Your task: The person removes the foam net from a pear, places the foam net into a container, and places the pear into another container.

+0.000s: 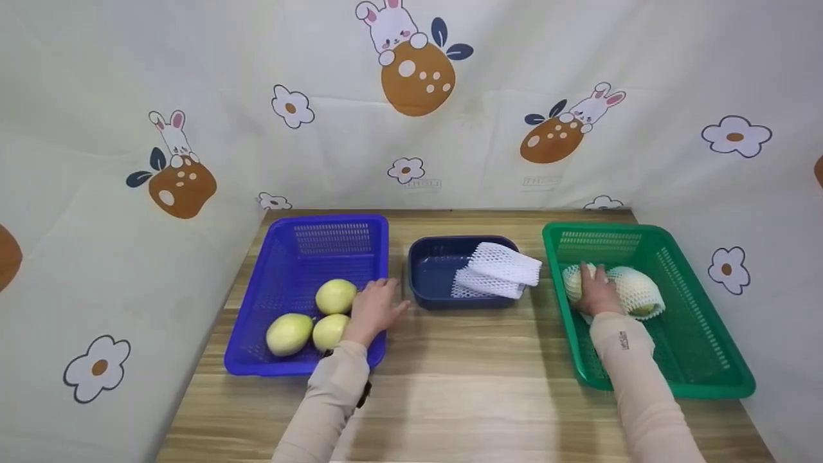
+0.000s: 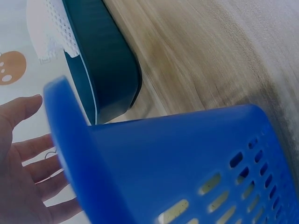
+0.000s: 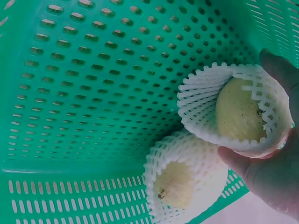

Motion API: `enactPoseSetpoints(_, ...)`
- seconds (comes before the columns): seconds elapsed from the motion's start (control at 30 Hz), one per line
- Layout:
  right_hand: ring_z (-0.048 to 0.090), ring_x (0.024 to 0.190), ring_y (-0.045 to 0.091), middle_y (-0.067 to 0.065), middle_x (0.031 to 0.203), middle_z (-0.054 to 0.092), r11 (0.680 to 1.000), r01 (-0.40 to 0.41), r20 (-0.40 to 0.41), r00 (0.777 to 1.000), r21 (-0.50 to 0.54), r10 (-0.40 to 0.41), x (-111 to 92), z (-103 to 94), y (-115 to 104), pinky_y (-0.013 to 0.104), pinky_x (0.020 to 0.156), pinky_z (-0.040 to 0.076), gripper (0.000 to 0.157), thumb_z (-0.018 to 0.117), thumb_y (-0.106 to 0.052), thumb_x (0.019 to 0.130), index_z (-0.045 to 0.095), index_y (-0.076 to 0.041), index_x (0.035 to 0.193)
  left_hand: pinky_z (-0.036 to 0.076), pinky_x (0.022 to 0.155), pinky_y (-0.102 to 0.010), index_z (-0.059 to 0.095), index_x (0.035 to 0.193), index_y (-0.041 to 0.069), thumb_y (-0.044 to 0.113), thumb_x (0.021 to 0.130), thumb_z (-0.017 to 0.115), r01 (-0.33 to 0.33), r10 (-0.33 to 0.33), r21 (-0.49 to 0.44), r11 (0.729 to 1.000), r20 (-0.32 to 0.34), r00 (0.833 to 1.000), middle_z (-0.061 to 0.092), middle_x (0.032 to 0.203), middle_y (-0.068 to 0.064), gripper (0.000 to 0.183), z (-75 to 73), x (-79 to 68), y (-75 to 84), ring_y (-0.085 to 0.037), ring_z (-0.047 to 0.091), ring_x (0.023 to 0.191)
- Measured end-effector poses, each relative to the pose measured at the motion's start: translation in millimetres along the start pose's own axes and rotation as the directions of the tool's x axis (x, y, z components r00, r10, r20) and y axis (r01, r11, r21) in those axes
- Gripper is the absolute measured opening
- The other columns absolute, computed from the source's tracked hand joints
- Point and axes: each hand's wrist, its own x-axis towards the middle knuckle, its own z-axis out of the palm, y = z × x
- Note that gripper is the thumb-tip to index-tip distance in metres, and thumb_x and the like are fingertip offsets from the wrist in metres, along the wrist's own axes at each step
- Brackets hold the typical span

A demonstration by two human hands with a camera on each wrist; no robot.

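At the right, inside the green basket, my right hand grips a pear wrapped in white foam netting. In the right wrist view its digits lie on either side of that fruit. Touching it is a second netted pear, stem end showing. My left hand is at the right rim of the blue basket, fingers loosely spread and holding nothing. Bare yellow-green pears lie in that basket: one at the back, one at the left and one partly hidden by the left hand.
Between the baskets stands a dark blue tub. White foam net sleeves lie in it and overhang its right edge. All stand on a wood-grain table, with a printed cloth behind and at both sides.
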Motion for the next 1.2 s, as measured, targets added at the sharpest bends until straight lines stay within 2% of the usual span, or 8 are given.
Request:
enactPoseSetpoints(0.23, 0.029, 0.102, 0.059, 0.039, 0.119, 0.025, 0.997, 0.057, -0.091, 0.994, -0.051, -0.061, -1, 2.7, 0, 0.063, 0.081, 0.030, 0.070, 0.062, -0.006, 0.075, 0.024, 0.007, 0.132, 0.044, 0.075, -0.045, 0.056, 0.111, 0.003, 0.036, 0.079, 0.062, -0.003, 0.003, 0.005, 1.000, -0.027, 1.000, 0.056, 0.106, -0.015, 0.046, 2.5, 0.5, -0.3, -0.033, 0.052, 0.095)
enactPoseSetpoints(0.43, 0.033, 0.099, 0.057, 0.036, 0.113, 0.030, 0.996, 0.057, -0.129, 0.990, -0.072, -0.066, -3, 2.1, 3, 0.062, 0.078, 0.032, 0.064, 0.064, -0.012, 0.074, 0.032, 0.006, 0.127, 0.044, 0.074, -0.045, 0.057, 0.109, 0.002, 0.036, 0.079, 0.062, -0.004, 0.004, 0.004, 1.000, -0.039, 0.999, 0.057, 0.105, -0.015, 0.046, 4.5, 0.1, -0.4, -0.033, 0.053, 0.093)
enactPoseSetpoints(0.63, 0.035, 0.095, 0.054, 0.034, 0.107, 0.032, 0.998, 0.054, -0.145, 0.988, -0.023, -0.057, -6, -9.0, 2, 0.061, 0.071, 0.036, 0.069, 0.065, -0.024, 0.073, 0.032, 0.005, 0.126, 0.044, 0.075, -0.044, 0.057, 0.109, 0.003, 0.036, 0.079, 0.062, -0.006, 0.006, 0.008, 1.000, -0.049, 0.999, 0.057, 0.106, -0.015, 0.045, 4.1, 1.2, -0.5, -0.032, 0.053, 0.095)
enactPoseSetpoints(0.8, 0.037, 0.091, 0.050, 0.032, 0.105, 0.033, 0.997, 0.063, -0.189, 0.981, 0.054, -0.051, -8, -22.9, -1, 0.060, 0.069, 0.037, 0.072, 0.065, -0.029, 0.073, 0.031, 0.004, 0.127, 0.043, 0.079, -0.043, 0.056, 0.111, 0.002, 0.035, 0.080, 0.061, 0.008, -0.008, 0.002, 1.000, -0.026, 1.000, 0.056, 0.110, -0.015, 0.046, 4.3, 0.9, -1.3, -0.032, 0.051, 0.099)
enactPoseSetpoints(1.0, 0.040, 0.087, 0.045, 0.033, 0.105, 0.034, 0.981, 0.136, -0.287, 0.954, 0.140, -0.092, -15, -41.5, -10, 0.057, 0.071, 0.036, 0.075, 0.066, -0.032, 0.074, 0.030, 0.004, 0.129, 0.042, 0.079, -0.044, 0.055, 0.112, 0.002, 0.036, 0.080, 0.061, 0.015, -0.015, -0.009, 1.000, -0.016, 1.000, 0.055, 0.111, -0.015, 0.047, 5.6, -0.9, -2.3, -0.032, 0.051, 0.100)
enactPoseSetpoints(1.2, 0.040, 0.094, 0.040, 0.028, 0.113, 0.035, 0.946, 0.201, -0.407, 0.910, 0.255, -0.084, -25, -55.3, -36, 0.055, 0.077, 0.034, 0.074, 0.068, -0.027, 0.073, 0.030, -0.001, 0.132, 0.042, 0.079, -0.044, 0.056, 0.111, 0.002, 0.037, 0.079, 0.061, 0.015, -0.015, -0.013, 1.000, -0.033, 0.999, 0.055, 0.111, -0.015, 0.047, 7.1, -1.4, -2.1, -0.032, 0.051, 0.100)
